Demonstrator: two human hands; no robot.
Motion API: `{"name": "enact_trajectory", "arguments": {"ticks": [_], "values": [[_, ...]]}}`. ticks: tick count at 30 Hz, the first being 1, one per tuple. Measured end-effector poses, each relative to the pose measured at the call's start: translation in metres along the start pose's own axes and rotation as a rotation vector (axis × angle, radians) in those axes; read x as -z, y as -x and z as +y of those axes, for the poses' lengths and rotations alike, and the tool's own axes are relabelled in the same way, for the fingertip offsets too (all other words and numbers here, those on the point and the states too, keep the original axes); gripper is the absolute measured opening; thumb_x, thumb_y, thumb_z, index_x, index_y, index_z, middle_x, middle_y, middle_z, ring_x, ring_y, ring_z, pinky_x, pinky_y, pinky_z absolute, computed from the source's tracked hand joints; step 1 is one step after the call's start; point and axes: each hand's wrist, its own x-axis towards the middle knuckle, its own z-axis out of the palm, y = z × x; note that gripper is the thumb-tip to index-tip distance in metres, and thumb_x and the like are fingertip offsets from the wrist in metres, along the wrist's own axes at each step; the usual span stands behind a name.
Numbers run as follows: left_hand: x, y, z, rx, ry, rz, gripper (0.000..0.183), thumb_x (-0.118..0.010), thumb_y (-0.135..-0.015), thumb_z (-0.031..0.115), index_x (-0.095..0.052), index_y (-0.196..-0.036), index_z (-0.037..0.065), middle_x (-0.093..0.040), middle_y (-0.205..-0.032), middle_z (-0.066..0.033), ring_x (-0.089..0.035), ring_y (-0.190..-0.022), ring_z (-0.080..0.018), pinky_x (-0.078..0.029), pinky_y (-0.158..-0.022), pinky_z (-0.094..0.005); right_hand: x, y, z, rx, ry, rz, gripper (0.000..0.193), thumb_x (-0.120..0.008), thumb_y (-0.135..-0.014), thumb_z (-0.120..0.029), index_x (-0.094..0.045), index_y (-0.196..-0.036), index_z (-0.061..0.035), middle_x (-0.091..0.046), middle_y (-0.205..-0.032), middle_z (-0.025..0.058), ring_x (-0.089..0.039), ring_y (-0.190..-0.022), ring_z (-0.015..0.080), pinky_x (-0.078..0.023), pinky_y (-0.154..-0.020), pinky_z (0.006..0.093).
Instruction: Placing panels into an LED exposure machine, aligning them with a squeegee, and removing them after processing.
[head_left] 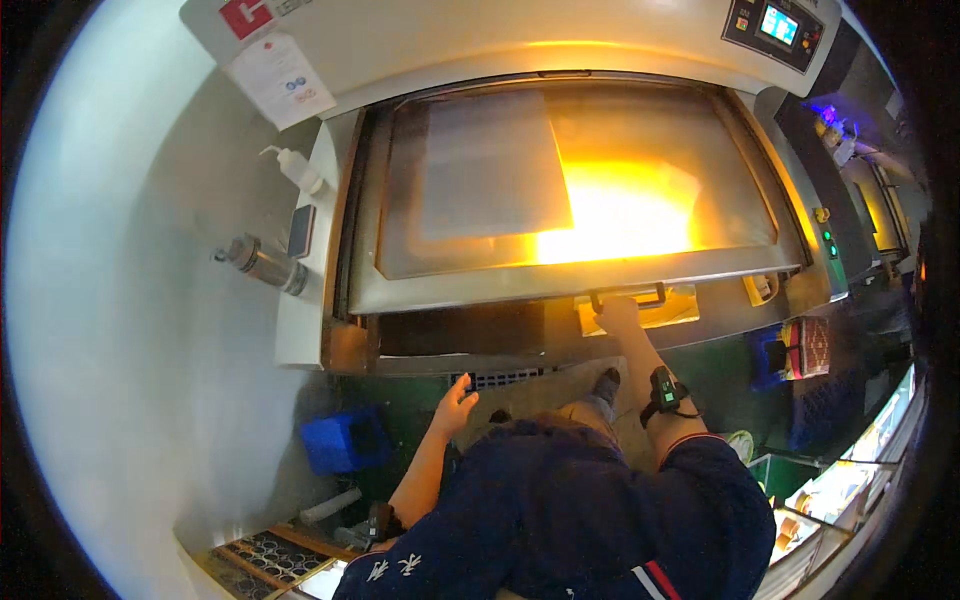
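Note:
A large glass-topped framed panel (640, 277) lies across the machine, lit bright yellow from its right half. Under or on its glass, a pale rectangular sheet (490, 165) covers the left part; I cannot tell which side of the glass it is on. My right hand (617, 316) is closed around the left part of the dark bar handle (655, 300) on the panel's front edge. Lower and to the left, my left hand (457, 407) hangs in the air with bent, parted fingers and nothing in them. It is nearest to the machine's front edge, without touching it.
On the white ledge at left stand a white squeeze bottle (297, 170), a phone (302, 231) and a clear drinking bottle (265, 264). A control panel (775, 28) is at upper right. Yellow sheets (675, 306) lie below the handle. Blue bins (345, 441) sit on the floor.

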Motion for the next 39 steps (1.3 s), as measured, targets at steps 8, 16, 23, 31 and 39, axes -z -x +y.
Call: {"name": "enact_trajectory", "arguments": {"ticks": [8, 16, 23, 31, 39], "values": [[0.058, -0.006, 0.01, 0.3, 1.387, 0.319, 0.063, -0.056, -0.097, 0.032, -0.029, -0.149, 0.008, -0.02, -0.156, -0.0127, -0.031, -0.139, -0.0349, -0.034, -0.109, -0.0541, 0.032, 0.139, -0.024, -0.136, -0.009, -0.025, 0.06, -0.062, -0.079, -0.062, -0.073, -0.094, -0.005, -0.07, -0.095, 0.017, -0.067, -0.09, 0.0342, -0.052, -0.08, 0.0445], [0.117, 0.008, 0.203, -0.683, 1.644, 0.033, 0.073, -0.061, -0.088, 0.053, -0.037, -0.142, 0.01, -0.042, -0.143, -0.0069, -0.036, -0.134, -0.0246, -0.02, -0.117, -0.0435, 0.207, 0.222, -0.047, -0.189, -0.083, 0.464, 0.045, -0.069, -0.078, -0.05, -0.072, -0.081, -0.0044, -0.068, -0.083, 0.0177, -0.067, -0.087, 0.0326, -0.051, -0.083, 0.0463], [0.145, 0.003, 0.265, -0.898, 1.617, -0.05, 0.105, -0.062, -0.075, 0.071, -0.023, -0.15, 0.009, -0.024, -0.156, -0.0093, -0.017, -0.145, -0.029, -0.006, -0.12, -0.048, 0.154, 0.18, -0.108, 0.62, -0.255, 0.942, 0.045, -0.07, -0.076, -0.018, -0.06, -0.12, -0.013, -0.059, -0.121, 0.0099, -0.053, -0.118, 0.0305, -0.036, -0.105, 0.0507], [0.172, -0.013, 0.292, -1.008, 1.648, 0.053, 0.13, -0.075, -0.063, 0.067, -0.006, -0.152, 0.003, -0.006, -0.16, -0.0172, -0.002, -0.148, -0.0357, 0.0, -0.119, -0.0528, 0.006, 0.009, -0.034, 0.243, -0.043, 0.1, 0.072, -0.048, -0.092, -0.055, -0.023, -0.153, -0.0276, -0.023, -0.159, 0.0014, -0.017, -0.148, 0.0281, -0.01, -0.117, 0.0583], [0.21, -0.028, 0.33, -1.164, 1.613, -0.015, 0.13, -0.065, -0.068, 0.074, 0.0, -0.152, -0.001, 0.005, -0.16, -0.0199, 0.008, -0.147, -0.0367, 0.006, -0.116, -0.0568, 0.015, -0.059, 0.024, -0.221, -0.285, 0.511, 0.05, -0.065, -0.084, -0.048, -0.056, -0.124, -0.0198, -0.045, -0.142, 0.0124, -0.044, -0.129, 0.0347, -0.033, -0.106, 0.0555]]}}
